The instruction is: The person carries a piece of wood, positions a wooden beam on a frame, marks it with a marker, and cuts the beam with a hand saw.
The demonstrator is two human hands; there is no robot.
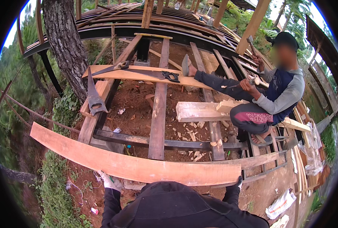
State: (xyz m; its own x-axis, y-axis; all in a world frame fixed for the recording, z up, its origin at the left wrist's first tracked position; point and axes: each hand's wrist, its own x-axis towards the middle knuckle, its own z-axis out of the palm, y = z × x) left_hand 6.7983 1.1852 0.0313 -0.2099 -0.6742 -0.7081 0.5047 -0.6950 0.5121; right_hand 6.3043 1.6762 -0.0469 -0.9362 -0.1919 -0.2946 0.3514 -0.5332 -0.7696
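Observation:
A long reddish wooden plank (pixel 134 163) stretches across in front of me, its broad face up and its left end reaching well past my arm. My left hand (pixel 110 181), in a whitish glove, grips its near edge left of the middle. At the plank's right end my right hand (pixel 238 183) closes around the corner; dark and white glove fabric shows there. The fingers of both hands are partly hidden by the wood. Beyond the plank lies a frame of dark beams and wooden joists (pixel 159 117) above bare soil.
A handsaw (pixel 96 102) rests on the left beam, and two more saws (pixel 170 76) lie on a board (pixel 142 74). At right a seated co-worker (pixel 279 83) holds a hammer (pixel 252 43) and a chisel-like tool beside a thick timber (pixel 199 111). A tree trunk (pixel 64 45) stands at left.

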